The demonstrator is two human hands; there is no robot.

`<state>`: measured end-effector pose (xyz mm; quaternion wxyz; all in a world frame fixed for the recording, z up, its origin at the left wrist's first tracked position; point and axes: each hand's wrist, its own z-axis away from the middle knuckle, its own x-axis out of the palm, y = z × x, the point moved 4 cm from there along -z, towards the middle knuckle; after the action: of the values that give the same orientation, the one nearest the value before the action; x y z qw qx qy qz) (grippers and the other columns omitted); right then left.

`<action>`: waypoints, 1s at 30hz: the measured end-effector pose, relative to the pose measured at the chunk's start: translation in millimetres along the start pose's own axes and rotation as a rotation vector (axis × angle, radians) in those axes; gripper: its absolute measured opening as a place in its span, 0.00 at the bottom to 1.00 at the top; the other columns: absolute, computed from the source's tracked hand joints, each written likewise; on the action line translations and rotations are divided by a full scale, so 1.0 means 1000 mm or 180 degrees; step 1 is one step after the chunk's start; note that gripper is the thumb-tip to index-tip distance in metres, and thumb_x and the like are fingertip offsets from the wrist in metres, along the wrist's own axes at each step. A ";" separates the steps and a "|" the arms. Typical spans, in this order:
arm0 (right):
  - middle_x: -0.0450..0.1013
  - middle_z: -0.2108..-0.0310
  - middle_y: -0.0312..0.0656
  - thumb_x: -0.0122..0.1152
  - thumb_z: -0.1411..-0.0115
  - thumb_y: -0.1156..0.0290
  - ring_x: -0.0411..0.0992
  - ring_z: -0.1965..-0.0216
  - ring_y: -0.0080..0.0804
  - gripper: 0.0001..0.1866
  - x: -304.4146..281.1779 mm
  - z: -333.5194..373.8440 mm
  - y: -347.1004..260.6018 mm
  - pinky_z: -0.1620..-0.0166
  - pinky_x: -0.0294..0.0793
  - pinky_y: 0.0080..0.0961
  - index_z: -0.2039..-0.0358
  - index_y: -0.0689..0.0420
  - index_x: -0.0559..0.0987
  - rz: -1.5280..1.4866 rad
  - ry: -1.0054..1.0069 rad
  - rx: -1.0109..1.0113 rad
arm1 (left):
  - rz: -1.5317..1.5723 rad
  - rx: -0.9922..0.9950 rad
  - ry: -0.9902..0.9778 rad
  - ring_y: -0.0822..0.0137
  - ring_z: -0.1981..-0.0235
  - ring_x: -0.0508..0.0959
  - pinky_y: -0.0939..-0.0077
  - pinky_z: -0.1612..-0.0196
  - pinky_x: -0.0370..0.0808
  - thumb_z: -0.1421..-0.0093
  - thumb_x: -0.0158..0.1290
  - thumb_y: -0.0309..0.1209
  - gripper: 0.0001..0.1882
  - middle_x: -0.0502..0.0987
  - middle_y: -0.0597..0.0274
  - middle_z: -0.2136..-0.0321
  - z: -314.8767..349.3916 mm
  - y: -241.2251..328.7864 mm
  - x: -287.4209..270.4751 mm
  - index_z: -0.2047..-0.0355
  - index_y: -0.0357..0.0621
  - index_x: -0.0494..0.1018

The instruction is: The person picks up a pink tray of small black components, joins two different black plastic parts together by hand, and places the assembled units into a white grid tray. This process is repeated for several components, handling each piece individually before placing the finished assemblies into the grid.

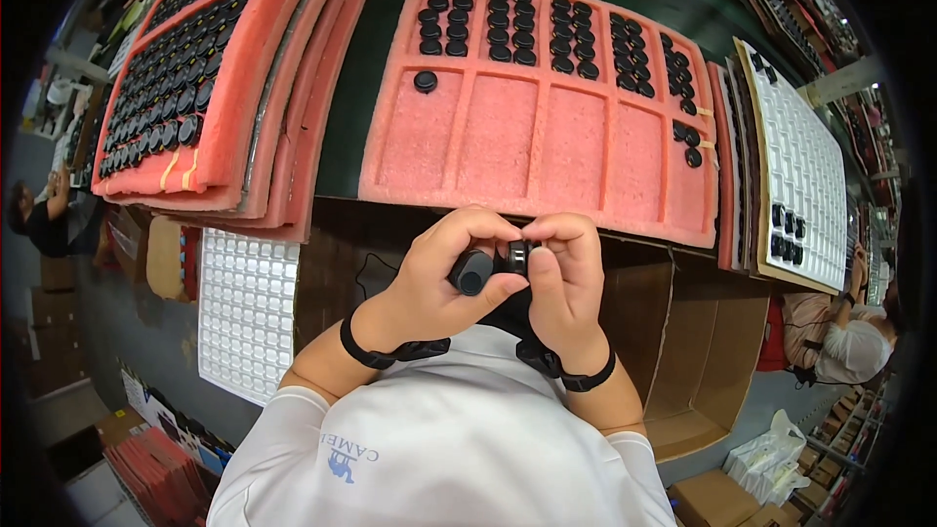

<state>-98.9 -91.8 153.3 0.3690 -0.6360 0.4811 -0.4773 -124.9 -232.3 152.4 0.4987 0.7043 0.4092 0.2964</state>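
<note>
In front of my chest, my left hand (434, 268) is closed around a short black cylinder (473, 275) with a rounded grey-black end. Between the fingertips of both hands sits a small black round part (518, 256) with a shiny band. The thumb and fingers of my right hand (564, 273) pinch it from the right side. Just beyond my hands lies a pink foam tray (410, 151) divided into compartments. Several black round parts (498, 24) stand in rows along its far side, and one black round part (425, 81) sits apart in a nearer left compartment.
A tall stack of pink foam trays (293, 137) full of black parts leans at the left. White moulded trays (247, 312) (810, 156) are on both sides. Below the table edge is an open cardboard box (688, 371). Other people (854, 346) appear at the far sides.
</note>
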 end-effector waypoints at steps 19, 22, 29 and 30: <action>0.63 0.69 0.34 0.46 0.38 0.74 0.59 0.71 0.15 0.07 -0.009 0.028 -0.023 0.67 0.61 0.13 0.59 0.60 0.65 -0.0825 -0.0243 -0.0133 | -0.0354 0.0602 -0.0233 0.79 0.74 0.65 0.86 0.71 0.64 0.45 0.58 0.33 0.20 0.69 0.56 0.62 0.016 0.030 0.032 0.57 0.34 0.65; 0.64 0.70 0.35 0.47 0.37 0.72 0.60 0.70 0.16 0.08 -0.004 0.033 -0.028 0.66 0.62 0.13 0.59 0.59 0.64 -0.0605 -0.0023 -0.0019 | -0.0058 0.0477 -0.0137 0.74 0.75 0.67 0.82 0.72 0.66 0.48 0.61 0.32 0.20 0.71 0.60 0.68 0.015 0.034 0.035 0.59 0.36 0.68; 0.63 0.73 0.35 0.53 0.39 0.67 0.61 0.70 0.18 0.14 -0.003 0.031 -0.030 0.65 0.62 0.14 0.58 0.60 0.64 -0.1049 -0.0200 -0.0085 | -0.0223 0.0456 -0.0186 0.75 0.71 0.68 0.83 0.67 0.67 0.46 0.59 0.33 0.21 0.71 0.56 0.65 0.022 0.036 0.033 0.58 0.35 0.65; 0.62 0.73 0.34 0.54 0.40 0.66 0.60 0.71 0.18 0.15 -0.004 0.030 -0.028 0.65 0.62 0.15 0.58 0.60 0.64 -0.1179 -0.0171 0.0056 | -0.0152 0.0364 -0.0265 0.74 0.68 0.69 0.82 0.65 0.67 0.45 0.57 0.34 0.21 0.70 0.54 0.64 0.021 0.035 0.033 0.57 0.34 0.64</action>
<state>-62.9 -80.2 169.9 0.2931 -0.7230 0.3417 -0.5241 -81.0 -218.9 179.2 0.4811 0.7334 0.4210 0.2310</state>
